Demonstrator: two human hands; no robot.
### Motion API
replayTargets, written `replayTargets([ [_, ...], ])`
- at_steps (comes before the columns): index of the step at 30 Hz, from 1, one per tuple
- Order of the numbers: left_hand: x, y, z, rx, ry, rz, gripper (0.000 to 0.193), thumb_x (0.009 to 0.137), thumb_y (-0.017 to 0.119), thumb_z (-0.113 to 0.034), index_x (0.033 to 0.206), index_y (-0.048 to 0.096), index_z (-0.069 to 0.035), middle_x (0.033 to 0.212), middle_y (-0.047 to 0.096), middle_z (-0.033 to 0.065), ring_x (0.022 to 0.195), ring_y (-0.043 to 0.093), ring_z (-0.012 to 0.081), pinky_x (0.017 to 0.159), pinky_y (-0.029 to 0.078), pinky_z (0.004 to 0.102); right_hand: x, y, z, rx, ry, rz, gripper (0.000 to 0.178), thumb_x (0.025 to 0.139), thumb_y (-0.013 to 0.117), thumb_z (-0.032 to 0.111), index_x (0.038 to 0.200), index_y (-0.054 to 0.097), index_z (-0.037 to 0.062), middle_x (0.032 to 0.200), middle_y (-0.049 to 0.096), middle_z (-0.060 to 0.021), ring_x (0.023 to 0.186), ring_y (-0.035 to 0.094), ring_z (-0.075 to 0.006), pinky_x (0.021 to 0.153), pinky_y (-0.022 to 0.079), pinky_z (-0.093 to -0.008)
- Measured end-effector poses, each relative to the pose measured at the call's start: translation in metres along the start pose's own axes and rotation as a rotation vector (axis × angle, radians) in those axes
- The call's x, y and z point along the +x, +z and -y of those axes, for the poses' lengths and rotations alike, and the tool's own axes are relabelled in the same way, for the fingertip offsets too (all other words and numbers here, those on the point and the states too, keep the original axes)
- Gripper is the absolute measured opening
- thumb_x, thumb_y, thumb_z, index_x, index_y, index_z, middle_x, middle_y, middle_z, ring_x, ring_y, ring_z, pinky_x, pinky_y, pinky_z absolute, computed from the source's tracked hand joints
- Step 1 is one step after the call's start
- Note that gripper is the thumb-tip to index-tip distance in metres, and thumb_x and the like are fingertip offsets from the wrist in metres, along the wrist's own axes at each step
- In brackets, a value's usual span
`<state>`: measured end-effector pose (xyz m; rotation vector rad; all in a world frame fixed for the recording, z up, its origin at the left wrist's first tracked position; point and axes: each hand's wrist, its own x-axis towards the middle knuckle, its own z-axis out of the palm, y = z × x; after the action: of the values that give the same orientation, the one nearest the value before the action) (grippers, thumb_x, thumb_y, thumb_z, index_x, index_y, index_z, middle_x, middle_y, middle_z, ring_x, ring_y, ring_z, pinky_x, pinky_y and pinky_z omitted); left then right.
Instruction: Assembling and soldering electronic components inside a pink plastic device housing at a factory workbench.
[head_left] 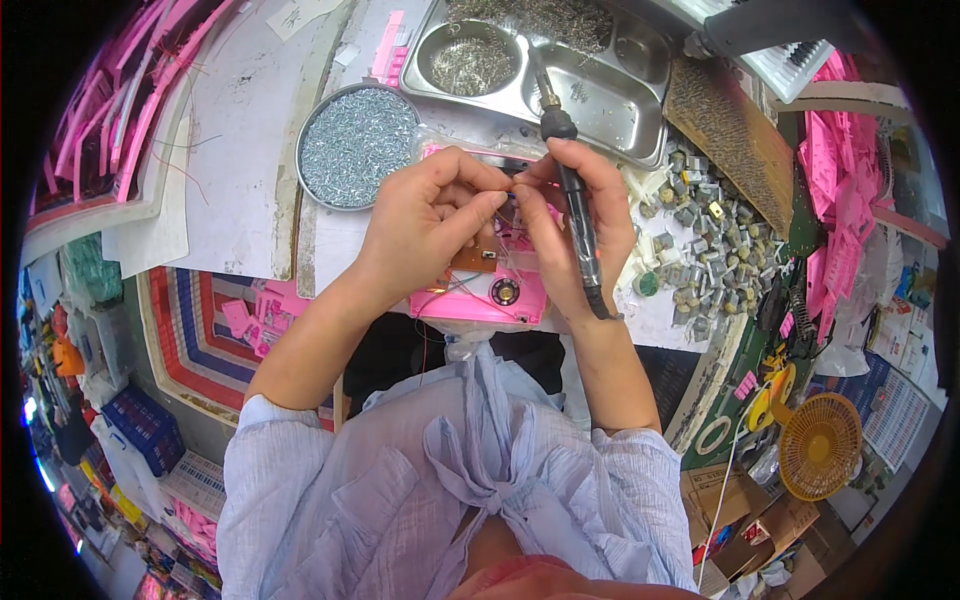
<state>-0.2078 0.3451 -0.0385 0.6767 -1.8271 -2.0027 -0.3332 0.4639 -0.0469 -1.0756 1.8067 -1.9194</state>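
Note:
My left hand [425, 215] and my right hand [600, 225] meet over a pink plastic housing [455, 306], fingertips nearly touching. The left thumb and forefinger pinch a thin wire, its ends mostly hidden by the fingers. A soldering iron [576, 215] with a dark handle lies in my right hand, its tip pointing up and away, while the right thumb and forefinger also pinch near the wire. Inside the housing are a brown circuit board [474, 262] and a round black part with a gold-coloured centre [506, 291].
Left of the hands stands a round dish of small silvery screws [358, 145]. A metal compartment tray [590, 110] holds small metal parts beyond them. Several small metal-and-white components [705, 255] are heaped on the right, beside a brown board [728, 140]. A dark lamp-like arm [760, 30] overhangs the upper right.

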Motion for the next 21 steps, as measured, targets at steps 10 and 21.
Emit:
replayTargets([
  [10, -0.005, -0.01, -0.007, 0.097, -0.035, -0.042, 0.01, 0.095, 0.071, -0.007, 0.098, 0.068, 0.002, 0.079, 0.069, 0.0017, 0.069, 0.065, 0.0058, 0.061, 0.051, 0.0213, -0.012, -0.009, 0.002, -0.298, -0.192, 0.061, 0.052, 0.075, 0.075, -0.011, 0.122, 0.065, 0.0073, 0.099, 0.068, -0.0107, 0.09, 0.069, -0.0256, 0.093, 0.052, -0.0383],
  [21, -0.001, -0.004, 0.008, 0.62, 0.26, -0.072, 0.009, 0.078, 0.076, -0.002, 0.082, 0.069, 0.002, 0.095, 0.054, 0.0075, 0.081, 0.056, 0.0163, 0.071, 0.047, 0.027, -0.033, -0.032, -0.007, -0.394, -0.353, 0.116, 0.042, 0.074, 0.088, 0.01, 0.111, 0.067, 0.0069, 0.095, 0.071, -0.0077, 0.082, 0.066, -0.024, 0.109, 0.039, -0.0587],
])
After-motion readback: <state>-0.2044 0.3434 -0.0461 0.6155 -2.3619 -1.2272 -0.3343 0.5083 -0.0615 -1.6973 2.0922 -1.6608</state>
